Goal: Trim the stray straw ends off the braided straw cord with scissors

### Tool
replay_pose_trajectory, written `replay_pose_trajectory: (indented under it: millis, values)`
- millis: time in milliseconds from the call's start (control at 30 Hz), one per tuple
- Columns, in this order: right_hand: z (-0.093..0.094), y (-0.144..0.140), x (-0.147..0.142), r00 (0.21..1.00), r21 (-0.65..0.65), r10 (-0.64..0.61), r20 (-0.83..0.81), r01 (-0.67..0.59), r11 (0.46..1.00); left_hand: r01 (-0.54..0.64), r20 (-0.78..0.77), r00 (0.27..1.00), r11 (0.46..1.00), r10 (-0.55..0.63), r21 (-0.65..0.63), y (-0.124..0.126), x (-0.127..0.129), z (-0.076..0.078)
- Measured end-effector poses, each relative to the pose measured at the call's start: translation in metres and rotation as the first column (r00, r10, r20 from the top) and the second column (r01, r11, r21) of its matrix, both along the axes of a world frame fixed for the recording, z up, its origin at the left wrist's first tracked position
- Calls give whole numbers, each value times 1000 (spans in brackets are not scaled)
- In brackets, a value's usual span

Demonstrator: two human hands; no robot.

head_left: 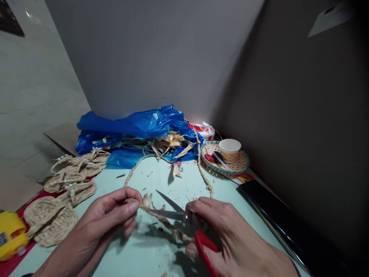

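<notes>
My left hand (112, 215) pinches a braided straw rope (164, 222) between thumb and fingers. Red-handled scissors (173, 211) are in my right hand (221, 231), their blades spread apart and pointing left. One blade lies close along the rope, near a loose pale fibre end (148, 200) that sticks up; whether it touches cannot be made out. The rope runs on from the left hand to under the right hand's thumb. More of the braid loops away across the pale green table (161, 177) and back toward the right hand.
A blue plastic bag (138, 123) with dry husks (170, 140) lies at the back. Woven straw slippers (52, 221) line the left side, by a yellow tool (13, 234). A woven tray (209, 148) with a paper cup (230, 148) stands back right, beside a black object (276, 215).
</notes>
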State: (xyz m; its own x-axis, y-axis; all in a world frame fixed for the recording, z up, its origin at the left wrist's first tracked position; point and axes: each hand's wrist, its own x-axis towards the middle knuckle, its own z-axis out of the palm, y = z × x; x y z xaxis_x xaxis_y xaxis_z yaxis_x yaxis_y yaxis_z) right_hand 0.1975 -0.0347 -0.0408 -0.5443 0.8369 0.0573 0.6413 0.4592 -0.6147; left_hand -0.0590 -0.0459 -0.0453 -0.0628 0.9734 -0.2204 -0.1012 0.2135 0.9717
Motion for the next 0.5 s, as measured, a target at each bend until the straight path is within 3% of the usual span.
replay_pose_trajectory:
  millis: [300,500]
  values:
    - [-7,-2,-5,998,-91,-14,55,19,996,-118,87,989,993,120,-23,9,7,6]
    - [-12,-3,-7,1000,-31,-13,12,13,999,-126,192,971,988,141,-92,6,5,1]
